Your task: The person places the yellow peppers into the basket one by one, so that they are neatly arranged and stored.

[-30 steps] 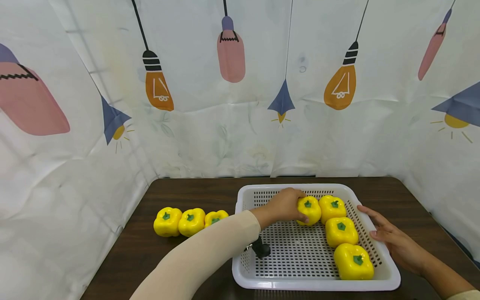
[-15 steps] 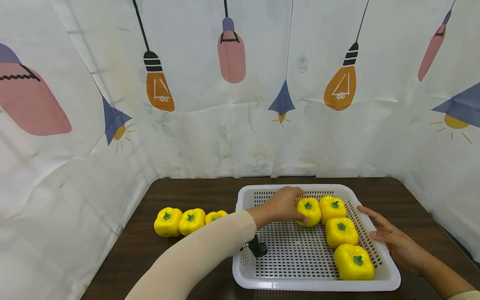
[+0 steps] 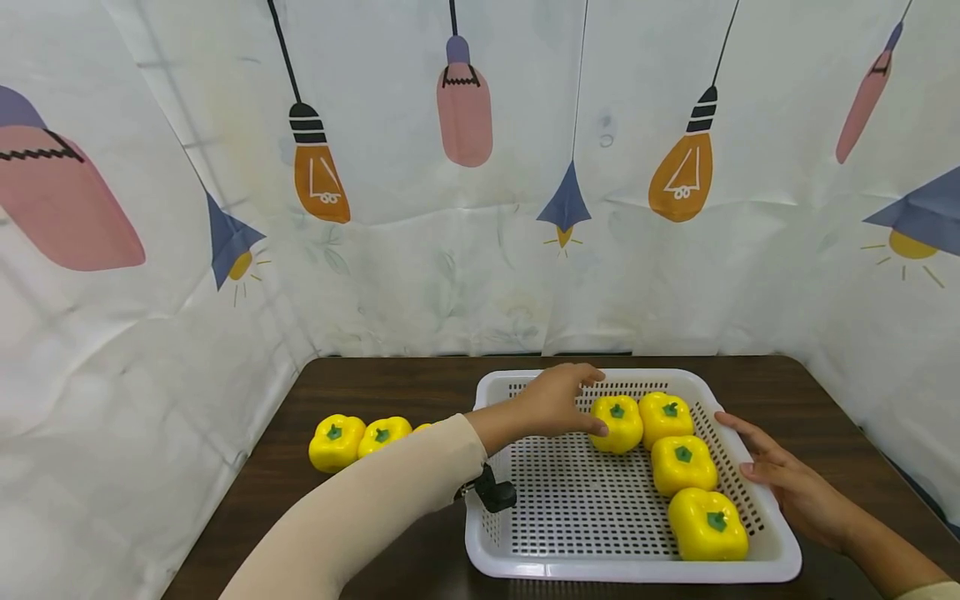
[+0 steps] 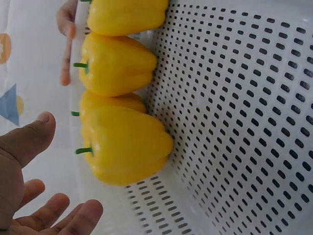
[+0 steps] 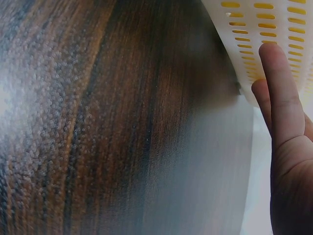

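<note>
A yellow bell pepper [image 3: 618,425] with a green stem sits in the far part of a white perforated basket [image 3: 637,572]. Beside it, my left hand [image 3: 551,402] has its thumb and fingers spread apart; the left wrist view shows a gap between the fingertips and that nearest pepper [image 4: 129,144]. More yellow peppers [image 3: 683,463] line the basket's right side, from back to front. My right hand [image 3: 795,483] rests against the basket's right rim, thumb near the top edge. In the right wrist view, its straight fingers [image 5: 283,103] lie along the outer wall.
Other yellow peppers [image 3: 336,443] stand in a row at the left of the dark wooden table [image 3: 420,383], partly hidden behind my left sleeve [image 3: 375,508]. A black wrist mount [image 3: 495,492] hangs under the left wrist, over the basket's left rim. A printed white curtain [image 3: 465,275] encloses the back.
My left hand has let go of the pepper in the basket and drawn back to the left, its fingers spreading. The pepper stays beside the others. My right hand has not moved.
</note>
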Demonstrator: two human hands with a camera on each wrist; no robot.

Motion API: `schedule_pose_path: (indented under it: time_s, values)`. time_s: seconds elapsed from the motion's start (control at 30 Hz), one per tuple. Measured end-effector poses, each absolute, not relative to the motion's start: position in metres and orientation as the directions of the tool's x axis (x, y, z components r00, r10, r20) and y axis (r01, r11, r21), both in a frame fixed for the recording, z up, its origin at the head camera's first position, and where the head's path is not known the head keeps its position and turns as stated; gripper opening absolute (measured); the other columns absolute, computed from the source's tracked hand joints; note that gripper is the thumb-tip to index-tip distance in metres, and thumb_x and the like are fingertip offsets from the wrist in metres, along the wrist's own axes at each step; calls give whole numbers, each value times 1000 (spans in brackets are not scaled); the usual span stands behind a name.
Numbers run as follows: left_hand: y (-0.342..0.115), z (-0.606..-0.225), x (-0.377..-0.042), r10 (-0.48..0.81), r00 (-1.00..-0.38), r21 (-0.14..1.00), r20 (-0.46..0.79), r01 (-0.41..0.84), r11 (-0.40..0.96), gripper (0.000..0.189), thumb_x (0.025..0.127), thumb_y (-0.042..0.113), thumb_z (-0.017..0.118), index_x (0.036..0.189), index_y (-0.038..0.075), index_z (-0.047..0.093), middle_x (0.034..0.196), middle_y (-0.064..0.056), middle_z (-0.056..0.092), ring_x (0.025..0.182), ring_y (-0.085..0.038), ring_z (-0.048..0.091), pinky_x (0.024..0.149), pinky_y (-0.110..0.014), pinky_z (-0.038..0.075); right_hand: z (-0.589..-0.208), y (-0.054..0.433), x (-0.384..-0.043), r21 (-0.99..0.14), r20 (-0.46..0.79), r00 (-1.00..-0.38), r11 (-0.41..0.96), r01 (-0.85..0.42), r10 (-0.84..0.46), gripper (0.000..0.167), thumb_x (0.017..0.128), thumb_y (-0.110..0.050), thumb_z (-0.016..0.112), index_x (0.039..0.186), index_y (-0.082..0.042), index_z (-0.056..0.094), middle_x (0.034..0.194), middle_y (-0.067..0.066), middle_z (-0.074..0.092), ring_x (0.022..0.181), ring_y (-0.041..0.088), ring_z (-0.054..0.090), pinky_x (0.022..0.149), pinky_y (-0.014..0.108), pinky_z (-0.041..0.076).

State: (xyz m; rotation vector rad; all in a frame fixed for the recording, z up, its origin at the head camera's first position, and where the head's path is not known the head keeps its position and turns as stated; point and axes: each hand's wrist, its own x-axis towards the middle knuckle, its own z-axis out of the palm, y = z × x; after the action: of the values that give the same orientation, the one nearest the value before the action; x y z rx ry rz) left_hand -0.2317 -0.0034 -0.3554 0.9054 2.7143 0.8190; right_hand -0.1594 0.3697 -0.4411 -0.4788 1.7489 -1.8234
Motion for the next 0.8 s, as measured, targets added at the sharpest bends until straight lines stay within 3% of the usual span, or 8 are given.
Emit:
schedule_pose_path:
  time_s: [0.2,0.4,0.8]
  values:
    - [-22,-345,-226,618,-786,602,29,507,617,75,84,37,86,148,19,53,145,3,56,126,-21,59,96,-31,52,-441,370,-159,-989,-121,-772,5,151,-624,64,110,-14,20,161,-52,12,145,-26,39,126,20,58,96,56,53]
    - [-40,-343,-225,617,-787,624,26,495,605,74,85,38,85,149,20,52,145,-1,56,128,-24,57,96,-33,53,-441,371,-159,-989,-127,-778,16,148,-615,64,110,-14,21,161,-51,10,145,-27,34,126,19,58,95,57,53]
    - [-86,-338,-223,591,-804,699,66,460,548,71,89,35,83,150,21,50,144,-1,55,127,-18,57,90,-25,54,-441,371,-159,-989,-135,-784,29,148,-605,63,110,-16,21,161,-52,10,144,-30,32,126,17,57,95,56,54]
